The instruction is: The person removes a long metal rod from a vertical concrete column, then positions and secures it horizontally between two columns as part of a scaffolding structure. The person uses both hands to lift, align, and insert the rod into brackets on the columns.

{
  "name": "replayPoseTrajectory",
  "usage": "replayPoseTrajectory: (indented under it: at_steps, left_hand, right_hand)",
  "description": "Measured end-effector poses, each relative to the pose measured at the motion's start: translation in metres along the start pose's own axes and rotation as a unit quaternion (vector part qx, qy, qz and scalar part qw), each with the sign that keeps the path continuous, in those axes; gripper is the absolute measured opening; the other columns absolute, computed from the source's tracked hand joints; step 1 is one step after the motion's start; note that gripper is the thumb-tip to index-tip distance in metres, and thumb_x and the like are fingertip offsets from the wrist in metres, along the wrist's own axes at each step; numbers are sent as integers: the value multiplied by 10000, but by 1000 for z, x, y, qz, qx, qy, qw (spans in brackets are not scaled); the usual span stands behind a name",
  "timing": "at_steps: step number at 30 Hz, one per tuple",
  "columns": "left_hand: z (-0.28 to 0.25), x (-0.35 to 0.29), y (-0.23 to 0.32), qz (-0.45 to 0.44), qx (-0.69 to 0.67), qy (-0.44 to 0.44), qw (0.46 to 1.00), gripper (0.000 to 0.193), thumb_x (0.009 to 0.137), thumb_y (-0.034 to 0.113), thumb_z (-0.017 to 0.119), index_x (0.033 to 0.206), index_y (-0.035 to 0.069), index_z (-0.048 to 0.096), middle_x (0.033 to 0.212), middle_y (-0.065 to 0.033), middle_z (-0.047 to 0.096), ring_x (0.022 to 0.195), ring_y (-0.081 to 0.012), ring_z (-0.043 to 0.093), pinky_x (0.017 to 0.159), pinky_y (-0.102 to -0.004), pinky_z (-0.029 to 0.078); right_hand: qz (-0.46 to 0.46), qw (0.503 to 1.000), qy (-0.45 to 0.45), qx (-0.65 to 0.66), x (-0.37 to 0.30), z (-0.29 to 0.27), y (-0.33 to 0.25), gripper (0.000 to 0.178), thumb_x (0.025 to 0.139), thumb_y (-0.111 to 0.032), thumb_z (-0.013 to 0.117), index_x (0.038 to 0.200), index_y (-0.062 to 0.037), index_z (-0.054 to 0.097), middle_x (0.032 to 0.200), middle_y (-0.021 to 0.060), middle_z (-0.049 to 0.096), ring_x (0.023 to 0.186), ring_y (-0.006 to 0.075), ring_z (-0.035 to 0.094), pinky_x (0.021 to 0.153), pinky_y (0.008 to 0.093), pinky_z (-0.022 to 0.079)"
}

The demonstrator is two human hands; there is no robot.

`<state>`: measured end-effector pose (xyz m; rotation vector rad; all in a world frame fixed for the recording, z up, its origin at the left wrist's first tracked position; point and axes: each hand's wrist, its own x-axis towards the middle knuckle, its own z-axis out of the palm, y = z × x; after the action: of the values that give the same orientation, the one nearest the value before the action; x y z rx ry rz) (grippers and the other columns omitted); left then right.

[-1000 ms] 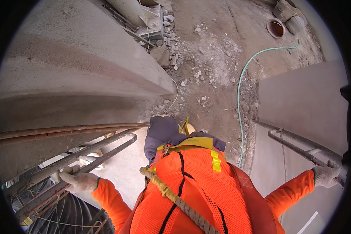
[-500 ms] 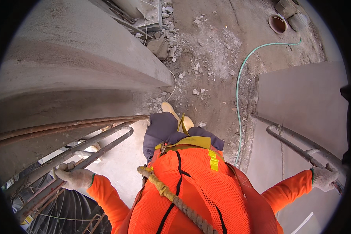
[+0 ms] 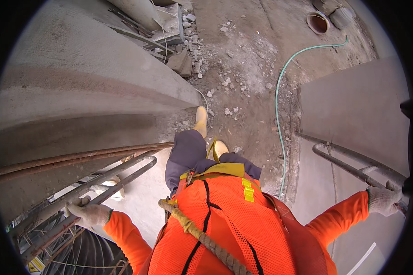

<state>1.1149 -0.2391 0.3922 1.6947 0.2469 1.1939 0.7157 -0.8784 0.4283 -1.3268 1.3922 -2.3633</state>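
Observation:
My left hand (image 3: 91,214), in a white knit glove, is closed around a grey metal tube of a scaffold frame (image 3: 132,175) at the left. Far out to the right, my gloved right hand (image 3: 384,200) grips a similar scaffold frame (image 3: 342,161); its fingertips are partly hidden behind the tube. Both arms reach outward in orange sleeves. A thick twisted rope (image 3: 218,250) with a yellow-wrapped end hangs over my orange mesh vest (image 3: 229,220). Below the vest a yellow belt (image 3: 222,169) crosses my waist.
My pale boots (image 3: 201,121) stand on rough, dusty ground. Rusty bars (image 3: 85,153) run along the left concrete wall (image 3: 96,68). Rubble (image 3: 183,62) lies ahead at its end. A green hose (image 3: 277,105) curves along the right, toward a clay pipe (image 3: 317,23).
My left boot has moved forward, away from the other one. The view has shifted slightly forward and to the right. Both hands remain on their tubes.

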Motion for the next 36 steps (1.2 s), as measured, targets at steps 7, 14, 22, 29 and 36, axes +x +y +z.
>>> replayPoseTrajectory:
  at_steps: [7, 14, 22, 29, 36]
  left_hand:
    - [3, 0, -2, 36, 2, -10, 999, 261, 953, 199, 634, 980, -60, 654, 705, -71, 590, 556, -147, 490, 539, -303, 391]
    - [-3, -3, 0, -9, -4, -30, 1000, 319, 968, 255, 697, 1023, -58, 677, 770, -99, 651, 617, -168, 541, 601, -299, 451]
    - [-25, 11, -12, -164, -132, -184, 960, 402, 988, 337, 638, 1146, -31, 664, 809, -21, 457, 697, -142, 392, 669, -300, 371]
    - [-41, 22, -18, -203, -178, -318, 909, 343, 1071, 335, 542, 1042, 6, 637, 729, 22, 331, 653, -115, 332, 608, -288, 296]
    - [-37, 20, -21, -171, -218, -353, 893, 295, 1060, 292, 541, 972, 17, 601, 653, 33, 280, 566, -82, 262, 527, -262, 237]
  right_hand:
    - [-23, 999, -27, -18, -8, 0, -8, 223, 911, -118, 700, 806, 32, 574, 699, 96, 583, 601, 201, 590, 647, 349, 579]
    - [-34, 999, -17, -30, -18, 8, -22, 252, 911, -189, 698, 880, 21, 562, 719, 98, 582, 620, 194, 569, 656, 350, 554]
    - [-33, 998, -7, -44, -25, 9, -28, 248, 919, -201, 670, 875, 19, 566, 669, 89, 578, 601, 184, 566, 638, 339, 503]
    - [-12, 999, -43, 7, -20, 3, -30, 164, 958, -154, 669, 933, 2, 626, 740, 50, 587, 587, 139, 552, 596, 302, 485]
    - [91, 979, -138, 119, -5, -11, -22, 117, 980, -142, 684, 950, -49, 619, 702, -9, 500, 566, 99, 516, 529, 289, 454]
